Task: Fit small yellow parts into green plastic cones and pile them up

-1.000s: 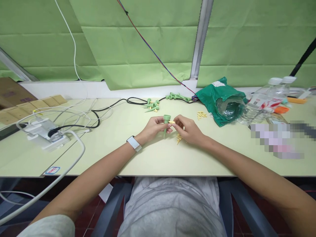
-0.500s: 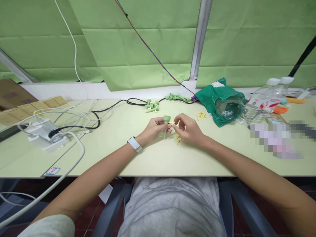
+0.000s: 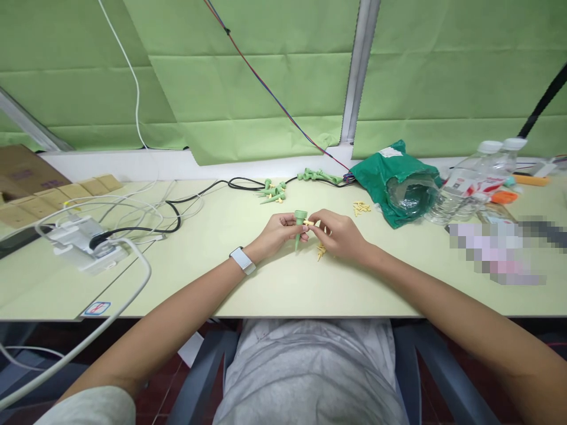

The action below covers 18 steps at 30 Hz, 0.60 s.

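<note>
And the left hand point(image 3: 283, 233) curls its fingers round a green spike point(image 3: 300, 217), tip toward six o'clock; at three o'clock, the right hand point(image 3: 339, 235) pinches a yellow peg point(image 3: 308, 223) at its side! More spikes point(image 3: 272, 192) lie at eleven, loose pegs point(image 3: 362, 208) at two.

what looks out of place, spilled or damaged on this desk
Nothing looks spilled or clearly damaged. The main oddity is the pixelated patch on the right of the desk: blocky squares hide what lies there. The green piece in the left hand shows no visible damage.
</note>
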### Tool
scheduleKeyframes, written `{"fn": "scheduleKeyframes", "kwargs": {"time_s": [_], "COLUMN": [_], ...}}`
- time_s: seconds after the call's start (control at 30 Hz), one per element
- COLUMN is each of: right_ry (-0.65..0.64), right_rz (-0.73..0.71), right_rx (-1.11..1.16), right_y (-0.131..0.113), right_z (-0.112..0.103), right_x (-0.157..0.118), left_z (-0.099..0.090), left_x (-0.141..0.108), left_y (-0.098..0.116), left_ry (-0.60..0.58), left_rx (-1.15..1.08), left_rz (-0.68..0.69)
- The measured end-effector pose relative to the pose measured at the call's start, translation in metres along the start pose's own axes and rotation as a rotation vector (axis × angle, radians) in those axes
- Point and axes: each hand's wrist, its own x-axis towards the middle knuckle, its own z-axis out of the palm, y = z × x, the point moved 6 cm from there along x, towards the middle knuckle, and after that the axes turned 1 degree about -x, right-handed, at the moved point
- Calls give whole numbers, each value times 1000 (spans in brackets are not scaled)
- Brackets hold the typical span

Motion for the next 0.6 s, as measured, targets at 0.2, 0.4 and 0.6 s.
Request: {"fn": "scheduleKeyframes", "kwargs": {"time_s": [0.2, 0.4, 0.6], "right_ry": [-44, -12, 1], "right_rz": [211, 115, 83], "right_rx": [138, -38, -123], "right_y": [8, 1, -1], "right_z": [8, 4, 1], "right_x": [1, 1, 0], "left_z": [-2, 1, 5], "left_x": [0, 0, -2], "left_y": [2, 4, -1], "left_ry": [11, -11, -50], "left_rx": [98, 142, 24], "left_rz": [-3, 3, -40]}}
